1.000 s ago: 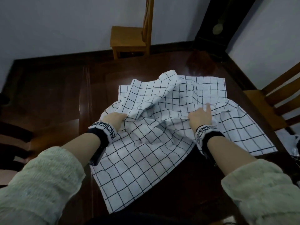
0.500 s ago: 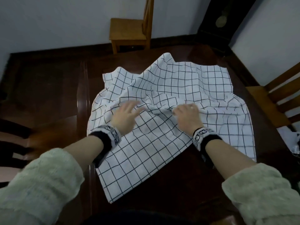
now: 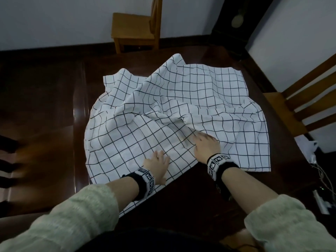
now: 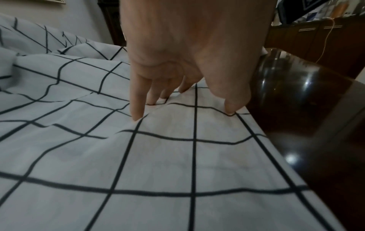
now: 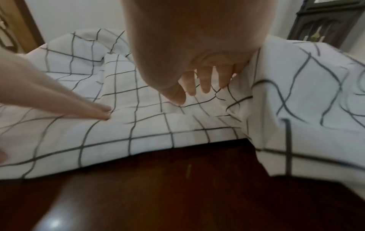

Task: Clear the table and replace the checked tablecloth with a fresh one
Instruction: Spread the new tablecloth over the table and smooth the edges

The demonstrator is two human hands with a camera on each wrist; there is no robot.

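Checked tablecloth (image 3: 181, 110), one only, lies rumpled and half folded on the dark wooden table (image 3: 54, 124). Both hands press it near its front edge with spread fingers: left hand (image 3: 158, 165) and right hand (image 3: 206, 144). Two wooden chairs stand by: one chair (image 3: 134, 28) beyond the table, another chair (image 3: 300, 106) on the right.

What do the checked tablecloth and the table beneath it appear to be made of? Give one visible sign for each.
Checked tablecloth: thin woven fabric, probably cotton or a blend, matt; it creases and bunches into soft folds.
Table: dark wood, or possibly wood veneer, with a glossy varnish; it shows reddish-brown tone and sharp light reflections.
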